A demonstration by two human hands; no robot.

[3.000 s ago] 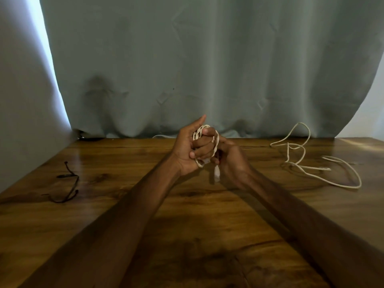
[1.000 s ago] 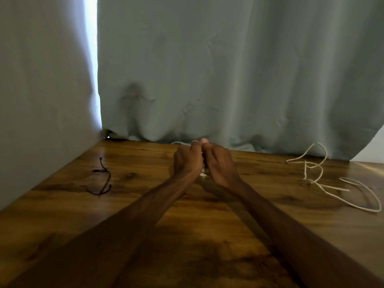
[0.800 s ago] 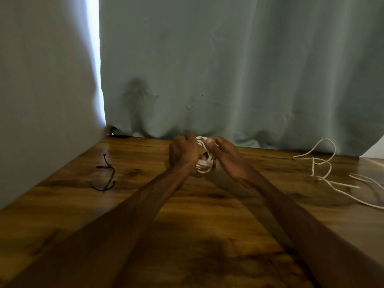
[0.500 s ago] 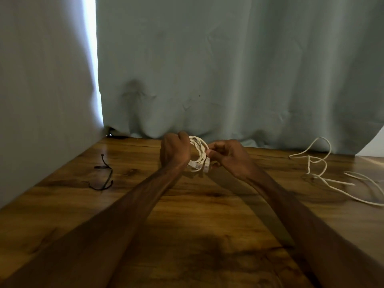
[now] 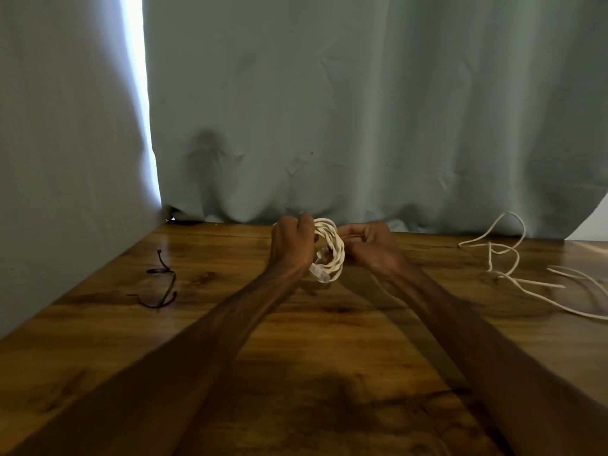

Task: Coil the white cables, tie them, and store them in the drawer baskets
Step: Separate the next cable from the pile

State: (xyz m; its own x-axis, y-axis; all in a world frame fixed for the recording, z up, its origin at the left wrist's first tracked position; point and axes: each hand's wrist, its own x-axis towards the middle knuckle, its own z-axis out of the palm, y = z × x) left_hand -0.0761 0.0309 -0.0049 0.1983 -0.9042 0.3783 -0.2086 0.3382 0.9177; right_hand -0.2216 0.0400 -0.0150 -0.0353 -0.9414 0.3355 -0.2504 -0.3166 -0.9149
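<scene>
Holding position, item 1, coil of white cable [image 5: 330, 255]: several loops bunched into a ring with the strands twisted over one another. It is raised just above the tabletop [image 5: 296, 357] and stands roughly upright between the two hands. A pale plug [image 5: 319, 275] sticks out at the coil's lower edge.

Left hand [image 5: 291, 248]: at the coil's left side, back of the hand to the camera. Grip closed, fingers curled round the loops from the top.

Right hand [image 5: 371, 250]: at the coil's right side, touching it. Grip closed, thumb and fingers pinching the outer loops. A thin strand crosses by the fingertips; which strand is pinched cannot be told.

Item 2, loose white cable [image 5: 503, 258]: well to the right of the coil and apart from both hands. It lies uncoiled on the tabletop in open bends, one loop arching up in front of the curtain [image 5: 329, 110]. Its far part runs out of view.

Item 3, thin black tie [image 5: 161, 284]: well to the left of the coil, lying bent on the tabletop.

Item 4, tabletop: dark, glossy wood grain under the coil.

Item 5, curtain: pale grey-green, hanging behind the coil, hem meeting the tabletop's far edge. A bright slit of light shows up and left of the coil.
</scene>
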